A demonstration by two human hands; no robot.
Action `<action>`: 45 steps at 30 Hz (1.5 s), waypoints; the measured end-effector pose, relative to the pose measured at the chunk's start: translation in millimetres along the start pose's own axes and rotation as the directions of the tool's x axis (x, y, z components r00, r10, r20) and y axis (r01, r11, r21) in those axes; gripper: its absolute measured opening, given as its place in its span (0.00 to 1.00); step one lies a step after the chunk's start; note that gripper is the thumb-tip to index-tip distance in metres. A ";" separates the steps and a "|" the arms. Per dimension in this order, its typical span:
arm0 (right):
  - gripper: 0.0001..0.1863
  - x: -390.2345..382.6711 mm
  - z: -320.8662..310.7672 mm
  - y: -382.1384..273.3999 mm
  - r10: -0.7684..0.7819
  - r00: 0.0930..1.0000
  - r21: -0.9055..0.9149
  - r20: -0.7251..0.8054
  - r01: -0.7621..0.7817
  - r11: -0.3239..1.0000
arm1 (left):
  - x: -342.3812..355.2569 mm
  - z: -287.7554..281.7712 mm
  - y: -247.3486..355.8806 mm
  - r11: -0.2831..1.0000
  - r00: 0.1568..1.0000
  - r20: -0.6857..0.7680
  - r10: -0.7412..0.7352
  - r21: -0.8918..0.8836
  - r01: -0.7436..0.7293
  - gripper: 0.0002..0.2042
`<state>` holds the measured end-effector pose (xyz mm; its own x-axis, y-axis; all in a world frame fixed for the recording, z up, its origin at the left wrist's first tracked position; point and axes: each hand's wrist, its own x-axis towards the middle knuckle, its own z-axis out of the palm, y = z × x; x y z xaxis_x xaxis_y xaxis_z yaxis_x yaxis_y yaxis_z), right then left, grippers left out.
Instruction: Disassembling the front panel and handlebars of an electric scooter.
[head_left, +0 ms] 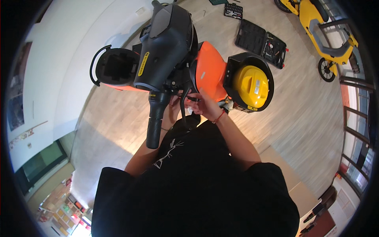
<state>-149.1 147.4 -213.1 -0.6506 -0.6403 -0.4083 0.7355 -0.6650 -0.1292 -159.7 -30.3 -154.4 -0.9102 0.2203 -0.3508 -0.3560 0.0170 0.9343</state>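
Note:
An orange scooter (pixel 211 71) with a black handlebar housing (pixel 164 51) stands right in front of me. Its black grip (pixel 154 126) points toward me, and a slim dark brake lever (pixel 182 104) hangs beside it. My right hand (pixel 206 106), with a red cord on the wrist, is just right of the lever. Its fingers are pinched together around a small dark piece too small to name. Behind the grip and lever, my left hand (pixel 174 106) shows only in part; its fingers are mostly hidden. Both hands are close together below the housing.
A yellow helmet (pixel 251 87) sits in a black basket (pixel 267 67) at the scooter's right. On the floor beyond lie an opened black tool case (pixel 251 37) and a socket set (pixel 233 11). A yellow scooter (pixel 327 49) stands far right. At left is a white wall (pixel 67 59).

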 end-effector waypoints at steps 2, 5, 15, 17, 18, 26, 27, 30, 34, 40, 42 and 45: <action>0.23 4.3 -7.4 -3.4 -0.003 0.992 -0.037 0.127 0.008 0.999 | 3.1 3.4 9.9 0.906 0.995 0.067 0.077 -0.420 -0.042 0.16; 0.19 3.8 -11.9 2.1 -0.092 0.993 -0.187 0.068 0.103 0.977 | 5.2 -1.1 12.7 0.947 0.993 0.102 0.055 -0.320 -0.020 0.15; 0.17 22.3 -21.5 30.3 -0.419 0.905 -0.371 0.079 0.417 0.830 | 2.4 11.9 17.4 0.978 0.993 -0.032 0.117 0.180 -0.109 0.11; 0.19 16.8 -7.1 26.6 -0.367 0.928 -0.348 0.072 0.368 0.862 | 1.2 7.0 20.7 0.979 0.993 0.000 0.116 0.171 -0.114 0.10; 0.20 11.6 1.1 22.2 -0.305 0.950 -0.344 0.067 0.309 0.887 | -0.3 5.8 25.0 0.969 0.990 0.067 0.121 0.208 -0.132 0.11; 0.19 -0.5 3.9 10.4 -0.227 0.969 -0.034 0.100 0.232 0.972 | 3.8 8.0 26.6 0.967 0.975 0.161 0.153 0.177 -0.181 0.13; 0.21 0.5 -1.1 12.7 -0.251 0.963 0.004 0.102 0.252 0.968 | 3.6 12.5 26.4 0.965 0.982 0.129 0.138 0.205 -0.163 0.13; 0.23 8.7 -12.8 21.0 -0.288 0.948 0.063 0.134 0.282 0.957 | 2.3 20.6 28.9 0.972 0.995 0.011 0.103 0.210 -0.103 0.11; 0.21 12.3 -11.3 24.1 -0.323 0.935 0.139 0.148 0.304 0.943 | 2.7 21.4 37.4 0.957 0.995 0.009 0.104 0.272 -0.103 0.09; 0.21 5.3 -9.7 16.1 -0.180 0.979 0.135 0.098 0.166 0.977 | 6.8 11.2 37.5 0.944 0.971 0.150 0.188 0.246 -0.221 0.10; 0.21 10.8 -21.4 24.7 -0.157 0.986 0.111 0.059 0.150 0.982 | 8.7 6.1 27.0 0.876 0.984 0.162 0.074 0.461 -0.142 0.10; 0.16 6.0 -15.6 39.3 -0.084 0.995 0.102 -0.059 0.090 0.991 | 3.2 8.3 -1.9 0.840 0.964 0.260 0.060 0.509 -0.190 0.10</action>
<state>-121.1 123.4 -234.7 -0.6981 -0.5583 -0.4482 0.6508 -0.7558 -0.0724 -160.2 -21.5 -156.8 -0.8433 0.4671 -0.2657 -0.0186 0.4688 0.8831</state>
